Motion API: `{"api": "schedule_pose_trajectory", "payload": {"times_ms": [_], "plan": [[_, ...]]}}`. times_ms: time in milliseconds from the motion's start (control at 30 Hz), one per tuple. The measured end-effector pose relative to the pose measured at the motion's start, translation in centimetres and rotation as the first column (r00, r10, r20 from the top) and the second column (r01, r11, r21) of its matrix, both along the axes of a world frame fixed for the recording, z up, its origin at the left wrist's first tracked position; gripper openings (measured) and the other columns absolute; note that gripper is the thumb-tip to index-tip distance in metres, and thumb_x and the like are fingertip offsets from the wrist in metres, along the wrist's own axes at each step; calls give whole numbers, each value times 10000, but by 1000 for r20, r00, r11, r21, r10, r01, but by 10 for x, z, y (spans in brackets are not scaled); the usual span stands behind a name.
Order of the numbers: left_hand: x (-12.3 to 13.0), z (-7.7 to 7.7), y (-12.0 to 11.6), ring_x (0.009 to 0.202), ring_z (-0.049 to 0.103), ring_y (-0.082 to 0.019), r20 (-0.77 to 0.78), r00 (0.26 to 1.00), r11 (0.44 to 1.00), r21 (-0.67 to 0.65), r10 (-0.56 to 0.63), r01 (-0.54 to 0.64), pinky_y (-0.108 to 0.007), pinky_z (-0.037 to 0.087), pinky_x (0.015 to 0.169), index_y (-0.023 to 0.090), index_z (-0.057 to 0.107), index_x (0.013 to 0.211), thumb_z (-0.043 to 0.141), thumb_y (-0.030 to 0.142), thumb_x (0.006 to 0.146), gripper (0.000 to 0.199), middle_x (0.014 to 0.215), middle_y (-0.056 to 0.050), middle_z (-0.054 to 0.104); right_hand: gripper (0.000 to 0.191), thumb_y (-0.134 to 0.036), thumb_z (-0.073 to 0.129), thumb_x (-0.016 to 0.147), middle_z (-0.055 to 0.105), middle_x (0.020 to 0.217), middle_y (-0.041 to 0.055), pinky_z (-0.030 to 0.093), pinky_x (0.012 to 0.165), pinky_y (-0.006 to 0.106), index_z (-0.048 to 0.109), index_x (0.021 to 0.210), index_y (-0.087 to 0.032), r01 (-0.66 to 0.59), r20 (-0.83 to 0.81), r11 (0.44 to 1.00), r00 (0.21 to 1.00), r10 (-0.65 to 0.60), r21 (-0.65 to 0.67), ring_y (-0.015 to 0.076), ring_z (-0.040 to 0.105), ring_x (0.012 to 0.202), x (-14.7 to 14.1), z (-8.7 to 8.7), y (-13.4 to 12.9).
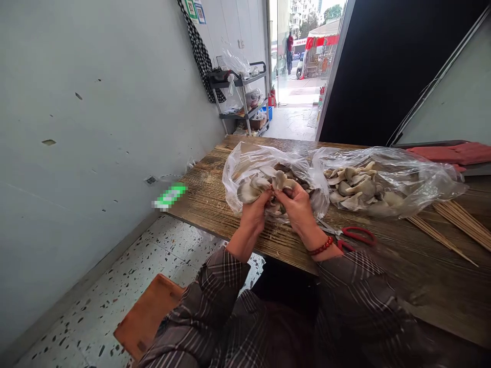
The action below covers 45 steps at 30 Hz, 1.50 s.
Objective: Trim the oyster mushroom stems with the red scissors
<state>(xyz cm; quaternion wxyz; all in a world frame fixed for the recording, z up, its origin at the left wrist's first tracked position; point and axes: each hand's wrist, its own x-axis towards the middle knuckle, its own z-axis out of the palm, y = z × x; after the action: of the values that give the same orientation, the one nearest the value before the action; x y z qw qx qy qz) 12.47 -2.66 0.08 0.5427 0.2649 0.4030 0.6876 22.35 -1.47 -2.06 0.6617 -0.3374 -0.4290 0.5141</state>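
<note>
Grip closed on both sides: a broad mushroom [252, 189] was pinched by the left hand [254, 210], a second mushroom [283, 180] by the right hand [299, 207], the two nearly meeting; whether the pieces were joined could not be told. Both were held over the open bag [232, 176], left cap spread leftward, right one upright. A fuller bag [429, 181] was noted rightward, nearer the right hand; scissors [339, 233] lay on the tabletop [203, 197] beside that wrist.
</note>
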Motion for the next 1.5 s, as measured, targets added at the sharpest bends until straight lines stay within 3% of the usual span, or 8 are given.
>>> {"api": "schedule_pose_trajectory", "payload": {"times_ms": [167,400,667,967,1067,1200,1367,1500], "plan": [[7,-4,3,616,588,-69,108,992,995,-64,-71,78,-185,375,497,153,719,826,880,159,532,335,794,0,719,283,-306,841,672,754,807,-30,569,641,254,680,892,-228,-51,-302,997,953,31,-59,131,678,681,-3,-1,2],[-2,-5,11,506,483,-30,191,973,987,-66,-131,146,-163,366,465,148,643,763,811,133,617,223,675,36,634,275,-291,834,647,763,838,-4,542,616,241,694,870,-212,-3,-389,991,920,-51,-136,123,659,687,6,8,5],[-11,2,6,549,521,-43,51,987,988,-19,-154,155,-183,395,484,131,693,784,838,150,617,222,753,3,688,358,-437,824,675,750,869,17,506,639,280,695,909,-199,8,-87,997,996,-15,-77,157,646,751,7,6,5],[-15,3,5,534,531,-54,19,987,987,-20,-161,162,-202,428,508,140,699,768,893,170,567,281,707,11,682,384,-529,761,755,760,886,30,504,729,309,776,950,-199,-100,201,995,974,102,-20,172,645,769,10,-1,4],[-23,2,10,514,503,-49,19,993,991,-49,-120,121,-199,414,503,133,680,712,902,181,512,303,638,25,641,324,-485,670,847,736,823,36,476,716,309,765,899,-179,8,497,998,867,-42,69,184,632,754,17,-1,4],[-41,0,21,515,480,-48,-107,994,999,-28,24,-27,-195,367,485,148,670,705,899,182,474,328,637,36,641,277,-387,584,919,727,828,73,439,711,310,696,764,-186,96,809,971,538,-238,221,205,632,776,23,3,2],[-62,-1,38,497,467,-66,-369,926,995,28,-78,95,-199,324,448,148,674,692,909,215,521,299,612,15,641,260,-433,615,946,742,784,101,423,654,308,714,860,-209,62,969,986,185,-164,155,240,675,736,20,1,-3],[-70,1,54,436,452,-64,-497,853,984,-2,-156,179,-206,275,411,132,683,695,906,190,550,272,571,1,628,268,-414,589,960,782,840,97,459,672,320,744,1077,-230,136,938,962,226,-262,235,256,711,774,25,2,-2]]}}
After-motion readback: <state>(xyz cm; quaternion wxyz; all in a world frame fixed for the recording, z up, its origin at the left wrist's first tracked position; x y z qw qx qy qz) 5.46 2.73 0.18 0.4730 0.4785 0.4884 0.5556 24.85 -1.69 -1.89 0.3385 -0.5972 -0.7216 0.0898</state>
